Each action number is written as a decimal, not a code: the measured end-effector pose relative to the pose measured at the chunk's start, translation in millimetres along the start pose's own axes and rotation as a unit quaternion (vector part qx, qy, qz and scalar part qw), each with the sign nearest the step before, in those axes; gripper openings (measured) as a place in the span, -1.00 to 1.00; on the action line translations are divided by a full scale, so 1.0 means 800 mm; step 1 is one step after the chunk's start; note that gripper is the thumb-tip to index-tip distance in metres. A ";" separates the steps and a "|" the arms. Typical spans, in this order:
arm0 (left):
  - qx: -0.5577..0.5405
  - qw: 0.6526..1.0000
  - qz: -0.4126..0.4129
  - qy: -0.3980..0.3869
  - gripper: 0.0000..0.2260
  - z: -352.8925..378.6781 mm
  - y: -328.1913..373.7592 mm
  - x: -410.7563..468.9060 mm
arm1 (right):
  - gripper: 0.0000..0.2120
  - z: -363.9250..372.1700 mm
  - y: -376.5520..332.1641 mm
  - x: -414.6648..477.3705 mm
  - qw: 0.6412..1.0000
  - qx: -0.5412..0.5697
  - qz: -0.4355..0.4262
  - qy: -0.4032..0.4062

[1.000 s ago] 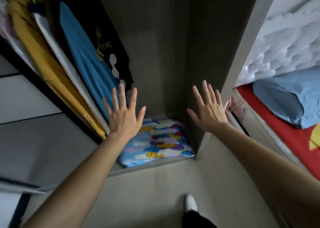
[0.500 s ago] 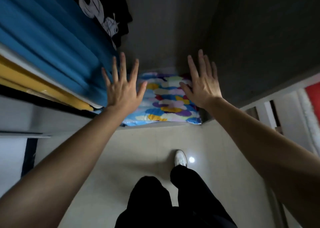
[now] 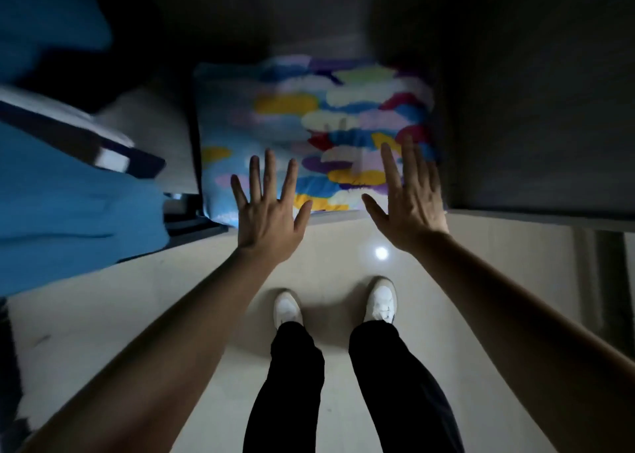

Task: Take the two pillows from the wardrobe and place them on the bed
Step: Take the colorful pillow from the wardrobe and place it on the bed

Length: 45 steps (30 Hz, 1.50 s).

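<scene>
Pillow [image 3: 309, 133] lies flat on the wardrobe [image 3: 532, 109] floor; its far edge and anything beneath it are lost in shadow and blur. Left hand [image 3: 269, 208] and right hand [image 3: 410, 201] hover splayed over its near edge, grasping nothing. Blue clothes [image 3: 68, 205] at left are cropped.

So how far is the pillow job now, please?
Done: nothing yet. The colourful pillow lies on the wardrobe floor, and no bed is in view.
In hand: the left hand and right hand reach toward it, fingers spread, holding nothing.
Left: grasp it, carry it to the bed, then fetch the second pillow, which I cannot make out here.
</scene>
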<state>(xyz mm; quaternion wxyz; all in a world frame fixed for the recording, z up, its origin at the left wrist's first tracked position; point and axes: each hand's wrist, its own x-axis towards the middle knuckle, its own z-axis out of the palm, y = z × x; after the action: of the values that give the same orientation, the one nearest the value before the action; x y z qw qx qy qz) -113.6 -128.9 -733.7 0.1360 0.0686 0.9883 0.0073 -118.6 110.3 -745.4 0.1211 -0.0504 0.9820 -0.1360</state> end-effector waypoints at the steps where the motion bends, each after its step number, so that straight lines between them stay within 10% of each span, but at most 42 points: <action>1: 0.003 1.000 0.002 -0.018 -0.39 0.039 -0.005 0.002 | -0.21 0.038 0.005 0.001 1.000 -0.003 0.005 -0.016; 18: 0.082 0.995 0.036 -0.044 -0.18 0.377 -0.061 0.105 | -0.03 0.376 0.058 0.089 0.994 -0.094 -0.034 -0.033; 24: 0.040 0.993 0.053 -0.101 -0.55 0.320 -0.060 0.109 | 0.11 0.341 0.037 0.088 0.996 -0.068 -0.005 -0.061; 32: -0.031 0.995 0.070 0.065 -0.72 0.155 -0.063 0.106 | -0.23 0.226 -0.011 0.096 0.997 -0.060 0.006 -0.051; 39: 0.041 0.996 0.077 -0.016 -0.03 0.070 -0.067 0.084 | -0.42 0.091 -0.038 0.079 0.997 0.026 -0.047 0.051; 45: 0.046 0.996 0.078 0.023 -0.32 0.002 -0.011 0.051 | -0.43 0.006 -0.026 -0.012 0.995 0.056 -0.041 0.070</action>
<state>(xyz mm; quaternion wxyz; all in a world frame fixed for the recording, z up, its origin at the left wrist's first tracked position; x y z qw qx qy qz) -152.9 -132.1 -746.2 0.1095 0.1512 0.9821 -0.0257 -106.9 90.2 -742.1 0.0490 -0.0739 0.9760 -0.1990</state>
